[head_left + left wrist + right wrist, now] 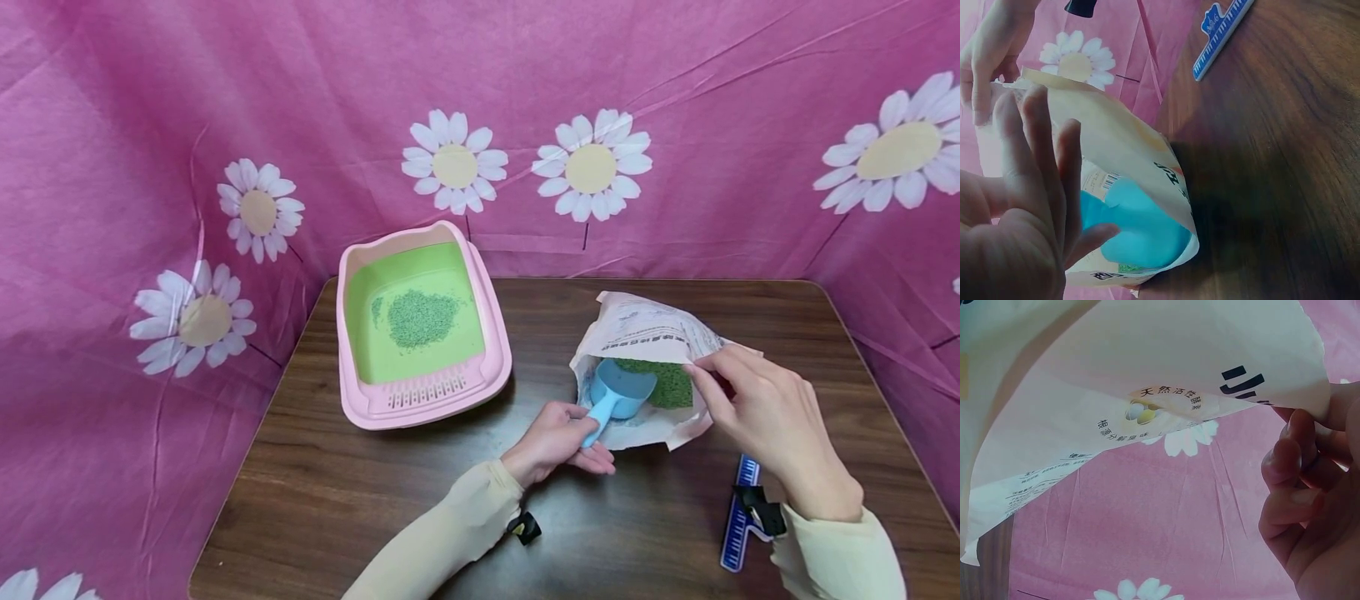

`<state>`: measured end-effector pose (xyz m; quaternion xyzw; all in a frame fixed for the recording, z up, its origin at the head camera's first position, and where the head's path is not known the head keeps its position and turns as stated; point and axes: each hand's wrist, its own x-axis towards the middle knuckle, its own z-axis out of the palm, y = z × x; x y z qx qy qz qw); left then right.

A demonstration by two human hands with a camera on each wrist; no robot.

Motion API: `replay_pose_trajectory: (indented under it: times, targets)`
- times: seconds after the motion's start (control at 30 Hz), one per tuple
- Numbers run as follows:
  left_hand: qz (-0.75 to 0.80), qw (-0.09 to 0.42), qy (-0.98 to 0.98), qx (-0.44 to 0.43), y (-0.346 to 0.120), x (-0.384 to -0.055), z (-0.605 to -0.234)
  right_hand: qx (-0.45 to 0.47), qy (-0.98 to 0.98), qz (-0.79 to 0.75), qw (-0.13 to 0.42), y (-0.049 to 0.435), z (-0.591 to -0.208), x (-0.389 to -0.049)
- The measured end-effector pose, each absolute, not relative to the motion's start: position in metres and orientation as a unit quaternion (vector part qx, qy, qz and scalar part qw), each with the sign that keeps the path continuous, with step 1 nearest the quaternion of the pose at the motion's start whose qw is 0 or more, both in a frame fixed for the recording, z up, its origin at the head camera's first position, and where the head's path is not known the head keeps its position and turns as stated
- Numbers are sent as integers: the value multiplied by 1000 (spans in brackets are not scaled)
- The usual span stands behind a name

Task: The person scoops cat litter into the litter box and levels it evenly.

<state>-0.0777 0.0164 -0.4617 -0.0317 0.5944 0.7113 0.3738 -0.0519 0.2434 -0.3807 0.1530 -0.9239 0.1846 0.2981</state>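
Observation:
A light-blue scoop [622, 390] sits in the mouth of a pale paper bag [645, 323], and my left hand [557, 440] holds it by its handle. Green pellets [672, 385] show inside the bag, just beyond the scoop's cup. With thumb and fingers my right hand [776, 412] pinches the bag's upper edge at the right, and the mouth gapes towards me. Seen from the left wrist, the scoop's cup [1147, 234] lies within the bag's wall. In the right wrist view the bag's printed side [1179, 369] stretches away from the pinching fingers [1300, 434].
A pink litter box [495, 342] with a green inside stands left of the bag, a patch of green pellets [420, 318] on its floor. A blue-and-white ridged strip [738, 517] lies near my right wrist. Pink flowered cloth [525, 75] hangs around the wooden table [300, 483].

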Motion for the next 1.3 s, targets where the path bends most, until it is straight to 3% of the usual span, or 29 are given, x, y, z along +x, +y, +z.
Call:
replay_pose_trajectory:
  times: [1.3]
  targets:
    - [627, 319, 711, 6, 42, -86, -459, 171, -916, 186, 311, 244, -383, -55]
